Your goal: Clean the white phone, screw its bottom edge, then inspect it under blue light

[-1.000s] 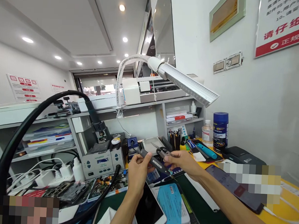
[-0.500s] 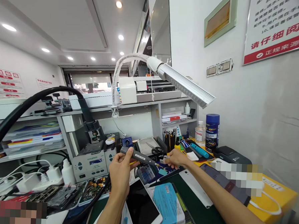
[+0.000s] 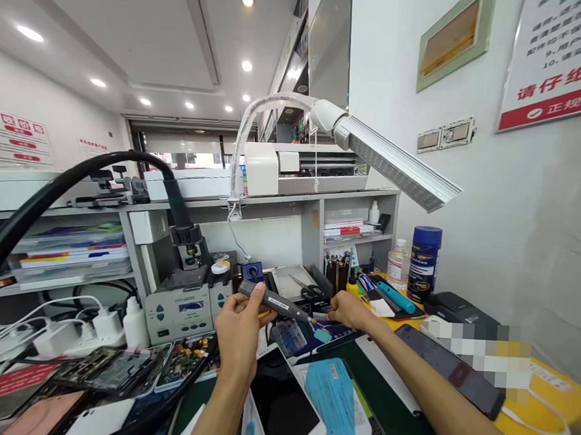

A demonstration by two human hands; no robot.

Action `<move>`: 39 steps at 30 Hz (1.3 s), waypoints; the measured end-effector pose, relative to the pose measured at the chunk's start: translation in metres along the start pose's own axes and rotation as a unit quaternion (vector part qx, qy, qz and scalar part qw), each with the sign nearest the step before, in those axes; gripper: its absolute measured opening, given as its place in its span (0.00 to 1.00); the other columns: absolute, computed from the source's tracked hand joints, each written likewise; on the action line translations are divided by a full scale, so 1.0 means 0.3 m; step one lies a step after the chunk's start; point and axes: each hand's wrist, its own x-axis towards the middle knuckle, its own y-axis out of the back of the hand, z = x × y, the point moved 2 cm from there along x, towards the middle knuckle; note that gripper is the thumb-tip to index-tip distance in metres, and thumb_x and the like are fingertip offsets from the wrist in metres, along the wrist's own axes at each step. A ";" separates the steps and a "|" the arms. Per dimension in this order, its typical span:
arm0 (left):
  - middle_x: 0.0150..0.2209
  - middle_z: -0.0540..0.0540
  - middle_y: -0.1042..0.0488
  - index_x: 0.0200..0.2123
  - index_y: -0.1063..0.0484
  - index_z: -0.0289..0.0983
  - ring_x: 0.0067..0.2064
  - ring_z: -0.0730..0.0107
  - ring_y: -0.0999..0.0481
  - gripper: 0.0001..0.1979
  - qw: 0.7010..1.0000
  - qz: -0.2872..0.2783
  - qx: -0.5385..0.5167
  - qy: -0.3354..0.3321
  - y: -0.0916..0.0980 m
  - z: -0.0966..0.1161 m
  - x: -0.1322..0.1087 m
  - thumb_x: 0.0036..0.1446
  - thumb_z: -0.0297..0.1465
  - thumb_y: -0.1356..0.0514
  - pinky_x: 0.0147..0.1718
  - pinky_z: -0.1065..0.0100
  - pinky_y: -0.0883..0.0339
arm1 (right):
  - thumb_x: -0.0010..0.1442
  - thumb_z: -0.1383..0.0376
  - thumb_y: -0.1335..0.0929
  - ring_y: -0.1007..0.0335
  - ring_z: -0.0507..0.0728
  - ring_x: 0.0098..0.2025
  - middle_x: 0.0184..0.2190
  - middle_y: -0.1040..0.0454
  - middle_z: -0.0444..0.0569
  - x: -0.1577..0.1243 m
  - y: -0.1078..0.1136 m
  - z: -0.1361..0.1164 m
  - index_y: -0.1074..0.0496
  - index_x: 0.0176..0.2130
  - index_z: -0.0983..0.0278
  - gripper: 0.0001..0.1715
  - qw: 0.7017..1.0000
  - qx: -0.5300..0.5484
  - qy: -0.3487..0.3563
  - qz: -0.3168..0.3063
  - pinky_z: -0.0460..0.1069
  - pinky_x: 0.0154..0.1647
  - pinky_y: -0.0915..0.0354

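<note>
A grey pen-shaped tool (image 3: 281, 303) is held in the left hand (image 3: 240, 325), pinched between thumb and curled fingers. The tool is tilted down toward the right hand, with its brass-coloured tip directed at that hand's fingertips. The right hand (image 3: 351, 311) is nearly closed, and a small pale piece (image 3: 320, 316) is gripped at its fingertips, just beside the tool's tip; contact between tip and piece cannot be confirmed, and the piece is too small to be identified.

Below and to the right of the left hand, a white-framed tablet (image 3: 286, 396) with a dark screen is laid on the tabletop (image 3: 397, 414). A blue-and-white packet (image 3: 332, 401) is placed beside the tablet, below the right hand. Beyond the hands, black-handled scissors (image 3: 310, 291) are set down near the tool.

To the left of the left hand, a tray of small parts (image 3: 185, 361) is noted, with a grey control station (image 3: 181, 315) located behind it. To the right of the right hand, a dark-screened phone (image 3: 451, 369) is observed with a white cable attached. Beyond that hand, a blue-capped spray can (image 3: 424, 263) is stood upright beside a clear bottle (image 3: 398, 265).
</note>
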 end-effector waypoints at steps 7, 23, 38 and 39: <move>0.25 0.48 0.23 0.28 0.32 0.36 0.33 0.60 0.17 0.21 1.000 -0.009 0.001 -0.006 0.005 -0.009 0.008 0.43 0.41 0.26 0.35 0.59 0.17 | 0.67 0.58 0.31 0.25 0.61 0.46 0.50 0.25 0.50 -0.015 0.023 0.027 0.28 0.52 0.65 0.18 0.998 -0.039 0.040 0.021 0.58 0.45 0.26; 0.24 0.47 0.22 0.28 0.33 0.36 0.34 0.61 0.17 0.21 1.000 -0.017 -0.003 -0.009 0.013 -0.019 0.012 0.46 0.43 0.27 0.36 0.58 0.17 | 0.67 0.60 0.31 0.26 0.60 0.48 0.53 0.26 0.52 -0.008 -0.011 0.027 0.28 0.53 0.63 0.16 0.988 -0.117 0.048 0.092 0.59 0.48 0.27; 0.24 0.47 0.22 0.29 0.31 0.36 0.35 0.62 0.18 0.20 1.000 -0.011 0.000 -0.003 0.013 -0.017 0.014 0.46 0.42 0.28 0.38 0.57 0.18 | 0.67 0.60 0.31 0.26 0.61 0.50 0.54 0.27 0.53 -0.072 0.003 -0.008 0.28 0.53 0.63 0.16 0.982 -0.152 0.095 0.057 0.60 0.50 0.28; 0.24 0.47 0.22 0.29 0.32 0.36 0.35 0.61 0.18 0.20 1.000 -0.011 -0.001 -0.004 0.013 -0.017 0.014 0.46 0.43 0.28 0.38 0.57 0.18 | 0.67 0.60 0.31 0.26 0.61 0.50 0.54 0.27 0.53 -0.077 0.000 -0.013 0.28 0.53 0.63 0.16 0.982 -0.149 0.103 0.048 0.60 0.50 0.28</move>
